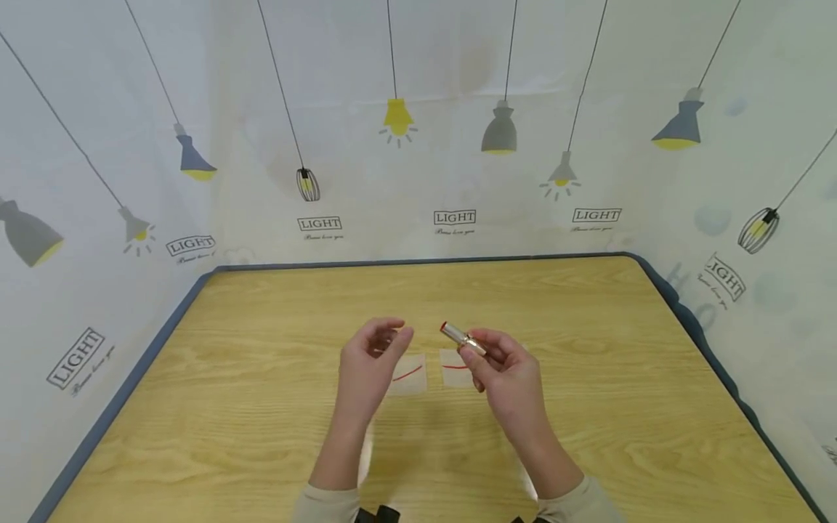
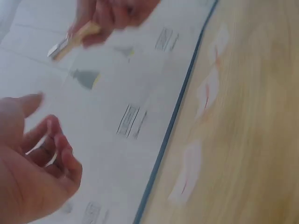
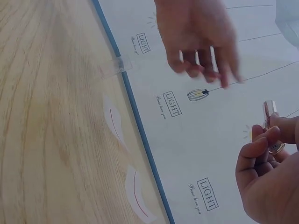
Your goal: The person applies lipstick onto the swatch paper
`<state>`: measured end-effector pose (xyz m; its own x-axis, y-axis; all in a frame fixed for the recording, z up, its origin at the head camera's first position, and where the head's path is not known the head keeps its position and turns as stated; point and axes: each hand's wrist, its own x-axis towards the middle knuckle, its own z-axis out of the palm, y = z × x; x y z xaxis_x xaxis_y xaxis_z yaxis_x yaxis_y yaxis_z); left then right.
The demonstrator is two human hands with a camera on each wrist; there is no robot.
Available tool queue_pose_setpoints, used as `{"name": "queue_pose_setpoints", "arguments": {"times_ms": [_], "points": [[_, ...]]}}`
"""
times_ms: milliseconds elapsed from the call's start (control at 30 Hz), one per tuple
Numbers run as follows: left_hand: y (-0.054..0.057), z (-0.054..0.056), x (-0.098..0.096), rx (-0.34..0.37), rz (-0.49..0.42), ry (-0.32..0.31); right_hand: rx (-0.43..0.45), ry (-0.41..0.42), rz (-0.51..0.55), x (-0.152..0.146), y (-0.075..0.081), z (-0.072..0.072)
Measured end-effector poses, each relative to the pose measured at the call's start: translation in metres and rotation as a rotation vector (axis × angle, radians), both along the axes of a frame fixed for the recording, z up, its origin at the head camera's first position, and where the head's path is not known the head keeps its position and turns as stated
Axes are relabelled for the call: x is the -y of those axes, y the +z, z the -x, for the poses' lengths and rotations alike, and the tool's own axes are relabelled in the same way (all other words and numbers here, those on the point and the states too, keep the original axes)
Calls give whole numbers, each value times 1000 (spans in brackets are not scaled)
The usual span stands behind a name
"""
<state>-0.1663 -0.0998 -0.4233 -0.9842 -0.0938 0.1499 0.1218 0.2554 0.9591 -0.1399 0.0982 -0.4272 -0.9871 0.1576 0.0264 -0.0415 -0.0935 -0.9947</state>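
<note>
My right hand (image 1: pixel 513 378) pinches a shiny lipstick tube (image 1: pixel 463 338) between thumb and fingers, its red-tipped end slanting up and to the left. In the right wrist view, the tube (image 3: pixel 269 108) pokes up beyond the fingertips. To its left, my left hand (image 1: pixel 373 367) is raised with loosely bent fingers, thumb and forefinger apart, and nothing between them. Below the hands lie two pale paper pieces, a left paper (image 1: pixel 410 379) and a right paper (image 1: pixel 454 378), each bearing a red line. The right hand partly covers the right paper.
The wood-grain table (image 1: pixel 261 407) has a dark blue edge (image 1: pixel 366 263). Behind it hangs a white backdrop (image 1: pixel 392 43) printed with lamps and the word LIGHT. A clear strip (image 3: pixel 114 68) shows near the table edge in the right wrist view.
</note>
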Motion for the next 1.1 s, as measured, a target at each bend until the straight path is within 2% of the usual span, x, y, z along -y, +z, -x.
{"name": "queue_pose_setpoints", "arguments": {"times_ms": [100, 200, 300, 400, 500, 600, 767, 900, 1000, 1100], "points": [[3, 0, 21, -22, 297, 91, 13, -3, -1, -2, 1, 2], [4, -3, 41, 41, 538, 134, 21, 0, -7, -2, 2, 3], [1, -5, 56, 145, 696, 115, 30, -2, -10, -2, 2, 4], [-5, -7, 66, 216, 783, 69, 40, -2, -4, -1, 1, 5], [-13, -5, 71, 229, 790, 26, 42, 0, 0, -1, 0, 6], [-21, -1, 72, 207, 763, -8, 43, 3, -1, 0, -1, 6], [-30, 3, 70, 232, 694, -30, 61, 6, -7, -3, -2, 5], [-30, 3, 67, 249, 650, -26, 65, 5, -17, -6, -3, 5], [-28, 3, 63, 225, 602, -6, 63, 5, -17, -7, -4, 5], [-22, 3, 58, 189, 502, 23, 61, 8, -12, -7, -3, 6]]}}
